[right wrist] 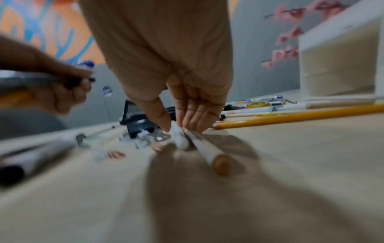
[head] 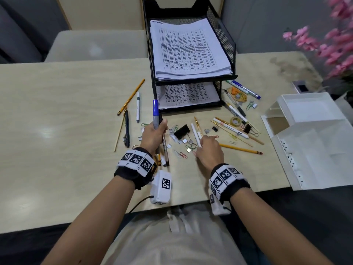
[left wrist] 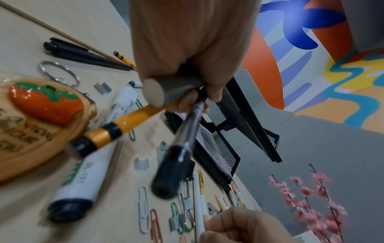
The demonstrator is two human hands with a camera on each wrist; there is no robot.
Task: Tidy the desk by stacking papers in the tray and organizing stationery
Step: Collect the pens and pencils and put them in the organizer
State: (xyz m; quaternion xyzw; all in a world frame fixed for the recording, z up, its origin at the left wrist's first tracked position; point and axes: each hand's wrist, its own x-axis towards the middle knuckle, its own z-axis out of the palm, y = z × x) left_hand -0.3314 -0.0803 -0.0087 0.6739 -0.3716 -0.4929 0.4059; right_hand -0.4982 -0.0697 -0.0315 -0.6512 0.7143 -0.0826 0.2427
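Observation:
My left hand (head: 154,134) grips a bundle of pens upright above the desk: a grey marker with a blue cap (head: 155,113), a clear black-capped pen (left wrist: 178,157) and a yellow pencil (left wrist: 124,125). My right hand (head: 208,148) is down on the desk, thumb and fingers (right wrist: 193,118) pinching two white sticks (head: 195,131) that lie side by side (right wrist: 199,144). The black two-tier mesh tray (head: 232,54) holds printed papers (head: 188,48) on both levels. Paper clips, binder clips and staples lie between my hands.
Left of the hands lie a yellow pencil (head: 131,96), a white pen (head: 138,107) and a black pen (head: 127,131). To the right are several markers, pencils, a tape roll (head: 236,121) and a white organiser (head: 309,136). Pink flowers (head: 332,41) stand at the far right.

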